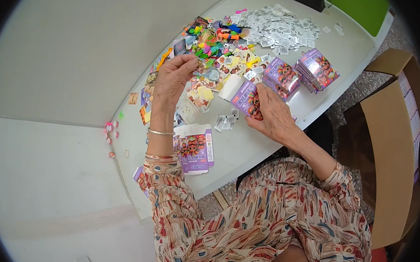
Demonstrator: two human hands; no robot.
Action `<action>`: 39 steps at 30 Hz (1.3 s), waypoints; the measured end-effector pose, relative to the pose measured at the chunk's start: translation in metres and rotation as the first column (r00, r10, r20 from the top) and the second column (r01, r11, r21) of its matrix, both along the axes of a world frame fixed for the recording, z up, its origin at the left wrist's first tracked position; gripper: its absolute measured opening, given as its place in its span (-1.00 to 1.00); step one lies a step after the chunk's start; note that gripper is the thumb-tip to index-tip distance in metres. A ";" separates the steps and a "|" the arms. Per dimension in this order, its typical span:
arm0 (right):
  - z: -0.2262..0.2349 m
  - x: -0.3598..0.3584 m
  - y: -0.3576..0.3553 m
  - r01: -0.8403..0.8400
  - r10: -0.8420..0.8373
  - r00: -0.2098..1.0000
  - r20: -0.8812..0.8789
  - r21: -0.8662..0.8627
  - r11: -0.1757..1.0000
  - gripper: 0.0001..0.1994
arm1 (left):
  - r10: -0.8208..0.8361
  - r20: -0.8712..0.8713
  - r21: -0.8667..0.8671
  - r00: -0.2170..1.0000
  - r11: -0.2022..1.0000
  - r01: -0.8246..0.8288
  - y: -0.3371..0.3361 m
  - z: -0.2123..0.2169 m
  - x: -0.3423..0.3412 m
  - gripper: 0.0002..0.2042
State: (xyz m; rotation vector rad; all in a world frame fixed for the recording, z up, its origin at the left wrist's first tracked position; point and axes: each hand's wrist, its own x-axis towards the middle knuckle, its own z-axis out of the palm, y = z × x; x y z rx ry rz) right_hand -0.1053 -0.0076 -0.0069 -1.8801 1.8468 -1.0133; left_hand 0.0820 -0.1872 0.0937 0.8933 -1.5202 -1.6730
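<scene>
In my right hand is a small purple carton with cartoon figures on its front. Its white end flap stands open toward the left. My left hand is raised over the table, thumb and fingertips pinched together. Whatever they hold is too small to make out; a pale blue see-through piece shows just beside the fingertips. Behind and below that hand spreads a heap of small colourful plastic toys. Printed sticker sheets lie between the heap and the carton.
Two stacks of purple cartons, one nearer and one farther, stand to the right. A pile of small white packets lies at the back. Flattened cartons rest near my left forearm. A large cardboard box stands beside the table.
</scene>
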 end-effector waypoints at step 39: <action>0.003 -0.007 0.007 -0.073 0.071 0.995 0.074 0.020 0.997 -0.11 | -0.106 0.218 -0.423 0.970 0.886 0.192 0.066 -0.014 -0.040 -0.87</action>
